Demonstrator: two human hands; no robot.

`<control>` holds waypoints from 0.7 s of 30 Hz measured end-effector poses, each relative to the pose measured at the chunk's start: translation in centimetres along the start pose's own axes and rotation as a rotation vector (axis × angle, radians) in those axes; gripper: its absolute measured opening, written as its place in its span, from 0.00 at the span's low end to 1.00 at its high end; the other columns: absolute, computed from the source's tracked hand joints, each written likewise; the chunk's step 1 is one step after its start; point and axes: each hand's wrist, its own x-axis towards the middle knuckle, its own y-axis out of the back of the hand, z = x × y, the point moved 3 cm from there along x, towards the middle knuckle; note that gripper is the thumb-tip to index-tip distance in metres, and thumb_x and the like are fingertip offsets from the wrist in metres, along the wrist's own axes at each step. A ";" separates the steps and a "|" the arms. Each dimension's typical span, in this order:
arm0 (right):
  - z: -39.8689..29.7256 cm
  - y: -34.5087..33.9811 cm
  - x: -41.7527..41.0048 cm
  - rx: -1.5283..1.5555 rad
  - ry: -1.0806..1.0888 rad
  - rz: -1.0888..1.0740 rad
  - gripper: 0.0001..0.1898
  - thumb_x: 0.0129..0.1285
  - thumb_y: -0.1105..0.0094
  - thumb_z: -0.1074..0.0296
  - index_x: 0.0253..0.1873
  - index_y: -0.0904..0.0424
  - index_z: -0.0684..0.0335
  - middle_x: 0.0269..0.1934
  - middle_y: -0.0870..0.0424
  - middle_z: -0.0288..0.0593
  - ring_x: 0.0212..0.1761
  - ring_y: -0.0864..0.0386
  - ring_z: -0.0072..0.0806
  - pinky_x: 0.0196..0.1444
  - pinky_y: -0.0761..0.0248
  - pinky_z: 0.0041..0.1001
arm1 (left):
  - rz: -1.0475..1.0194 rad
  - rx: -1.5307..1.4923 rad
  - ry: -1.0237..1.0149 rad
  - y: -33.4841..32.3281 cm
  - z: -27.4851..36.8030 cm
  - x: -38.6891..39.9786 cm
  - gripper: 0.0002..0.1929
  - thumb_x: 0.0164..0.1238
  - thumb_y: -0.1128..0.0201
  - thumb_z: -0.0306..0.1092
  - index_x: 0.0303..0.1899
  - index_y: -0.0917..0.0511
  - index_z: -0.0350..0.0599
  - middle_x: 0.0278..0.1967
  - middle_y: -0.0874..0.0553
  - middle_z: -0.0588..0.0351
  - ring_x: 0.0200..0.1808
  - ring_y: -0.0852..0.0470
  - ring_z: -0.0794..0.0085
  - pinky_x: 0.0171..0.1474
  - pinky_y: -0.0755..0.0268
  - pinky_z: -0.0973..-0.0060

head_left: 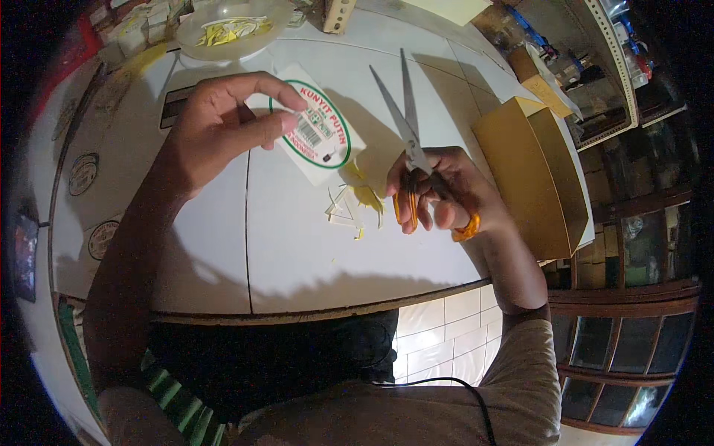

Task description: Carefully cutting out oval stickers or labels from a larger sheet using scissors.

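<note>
My left hand [228, 122] is raised over the table, thumb and forefinger brought together at the left part of an oval paper label [334, 156]. The label has a green border, red lettering and a barcode on a white backing. A pale bit shows at the fingertips; whether they grip it, or the label, is unclear. My right hand [452, 184] grips scissors [413, 125] with orange-trimmed handles. Their blades point away from me and stand apart, with nothing between them. White and yellow paper offcuts [354, 203] lie on the table between my hands.
A translucent bowl [189, 39] at the back left holds yellow and white paper scraps. Right of the scissors stands an open cardboard box [519, 184]. Two round labels [83, 174] lie at the far left. The tiled table's front edge [268, 319] runs near my body.
</note>
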 end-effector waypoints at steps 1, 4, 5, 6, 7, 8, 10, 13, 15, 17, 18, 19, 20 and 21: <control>-0.1 -0.3 0.1 -0.010 0.113 0.043 0.24 0.50 0.25 0.56 0.43 0.25 0.68 0.26 0.22 0.37 0.25 0.25 0.20 0.25 0.35 0.17 | 0.000 0.001 0.001 -0.1 0.0 0.0 0.11 0.60 0.36 0.32 0.43 0.22 0.40 0.40 0.18 0.58 0.34 0.22 0.83 0.37 0.28 0.85; -0.1 -0.4 -0.1 -0.206 -0.074 -0.005 0.29 0.43 0.21 0.54 0.42 0.24 0.69 0.29 0.22 0.38 0.27 0.25 0.20 0.29 0.32 0.18 | 0.068 -0.091 -0.118 -0.3 0.5 0.0 0.13 0.61 0.36 0.33 0.46 0.22 0.39 0.42 0.17 0.57 0.36 0.21 0.82 0.38 0.28 0.84; -0.1 -0.6 -0.1 -0.324 -0.177 -0.033 0.34 0.40 0.20 0.49 0.44 0.25 0.72 0.33 0.20 0.42 0.29 0.21 0.23 0.31 0.28 0.19 | 0.121 -0.071 -0.135 -0.3 0.5 -0.1 0.13 0.61 0.36 0.33 0.46 0.22 0.39 0.44 0.17 0.57 0.37 0.20 0.81 0.38 0.27 0.83; -0.1 -1.0 0.0 -0.312 -0.195 -0.024 0.33 0.39 0.18 0.54 0.44 0.25 0.71 0.32 0.21 0.40 0.30 0.22 0.21 0.32 0.30 0.18 | 0.170 -0.052 -0.152 -0.4 0.5 -0.1 0.14 0.61 0.35 0.33 0.47 0.22 0.39 0.45 0.17 0.56 0.39 0.20 0.81 0.39 0.27 0.82; 0.1 -1.3 0.0 -0.312 -0.197 -0.024 0.33 0.39 0.18 0.54 0.44 0.25 0.71 0.32 0.21 0.40 0.30 0.22 0.21 0.32 0.30 0.18 | 0.170 -0.054 -0.151 -0.6 0.5 -0.2 0.14 0.61 0.35 0.33 0.47 0.22 0.39 0.45 0.17 0.56 0.39 0.20 0.81 0.39 0.27 0.82; 0.3 -1.5 0.0 -0.306 -0.166 0.010 0.32 0.40 0.18 0.55 0.44 0.25 0.71 0.30 0.21 0.39 0.30 0.22 0.20 0.32 0.30 0.18 | 0.172 -0.064 -0.156 -0.7 0.5 -0.2 0.14 0.61 0.35 0.33 0.47 0.21 0.39 0.45 0.17 0.55 0.40 0.19 0.80 0.39 0.27 0.81; 0.1 -1.6 0.0 -0.303 -0.138 0.046 0.31 0.40 0.18 0.57 0.43 0.25 0.72 0.29 0.21 0.38 0.30 0.22 0.19 0.32 0.31 0.17 | 0.172 -0.079 -0.161 -1.0 0.6 -0.2 0.14 0.62 0.35 0.33 0.47 0.21 0.39 0.46 0.17 0.55 0.40 0.19 0.80 0.40 0.26 0.81; -0.2 -1.7 0.2 -0.412 -0.190 0.004 0.28 0.41 0.19 0.61 0.42 0.25 0.71 0.30 0.21 0.38 0.30 0.23 0.19 0.33 0.31 0.17 | 0.158 -0.072 -0.132 -1.4 0.5 -0.2 0.14 0.62 0.35 0.32 0.47 0.21 0.39 0.45 0.16 0.55 0.40 0.19 0.79 0.41 0.25 0.80; -0.1 -1.7 0.3 -0.414 -0.132 0.034 0.27 0.41 0.19 0.61 0.41 0.25 0.71 0.28 0.21 0.37 0.28 0.23 0.18 0.31 0.31 0.17 | 0.128 -0.096 -0.176 -1.6 0.5 -0.1 0.13 0.62 0.36 0.31 0.47 0.21 0.39 0.44 0.16 0.55 0.39 0.18 0.79 0.40 0.25 0.81; 0.0 -1.9 0.4 -0.429 -0.117 0.062 0.27 0.41 0.19 0.61 0.40 0.25 0.71 0.26 0.21 0.37 0.27 0.22 0.17 0.30 0.32 0.17 | 0.135 -0.085 -0.182 -1.6 0.4 -0.1 0.13 0.62 0.36 0.31 0.47 0.21 0.39 0.44 0.16 0.55 0.39 0.18 0.79 0.40 0.24 0.81; 0.0 -1.9 0.4 -0.444 -0.101 0.091 0.26 0.41 0.19 0.61 0.40 0.25 0.71 0.25 0.21 0.37 0.26 0.22 0.17 0.29 0.32 0.17 | 0.141 -0.073 -0.191 -1.6 0.4 0.0 0.13 0.62 0.36 0.31 0.47 0.21 0.39 0.44 0.16 0.55 0.39 0.18 0.79 0.40 0.24 0.81; 0.0 -1.9 0.3 -0.445 -0.102 0.092 0.26 0.41 0.19 0.61 0.40 0.25 0.71 0.25 0.21 0.37 0.26 0.22 0.17 0.29 0.32 0.17 | 0.141 -0.074 -0.192 -1.5 0.3 0.1 0.13 0.62 0.36 0.31 0.47 0.21 0.39 0.44 0.16 0.55 0.39 0.18 0.79 0.40 0.24 0.81; 0.0 -1.8 0.2 -0.411 -0.111 0.108 0.27 0.41 0.19 0.61 0.40 0.25 0.71 0.23 0.21 0.36 0.25 0.22 0.17 0.28 0.32 0.16 | 0.143 -0.085 -0.200 -1.4 0.2 0.2 0.12 0.63 0.36 0.29 0.47 0.22 0.38 0.44 0.17 0.54 0.39 0.18 0.79 0.40 0.23 0.83; 0.0 -1.8 0.2 -0.375 -0.118 0.120 0.27 0.41 0.19 0.60 0.40 0.25 0.71 0.22 0.21 0.36 0.25 0.21 0.17 0.26 0.32 0.16 | 0.148 -0.094 -0.206 -1.3 0.2 0.1 0.11 0.64 0.37 0.27 0.47 0.22 0.38 0.45 0.17 0.53 0.39 0.18 0.80 0.39 0.22 0.85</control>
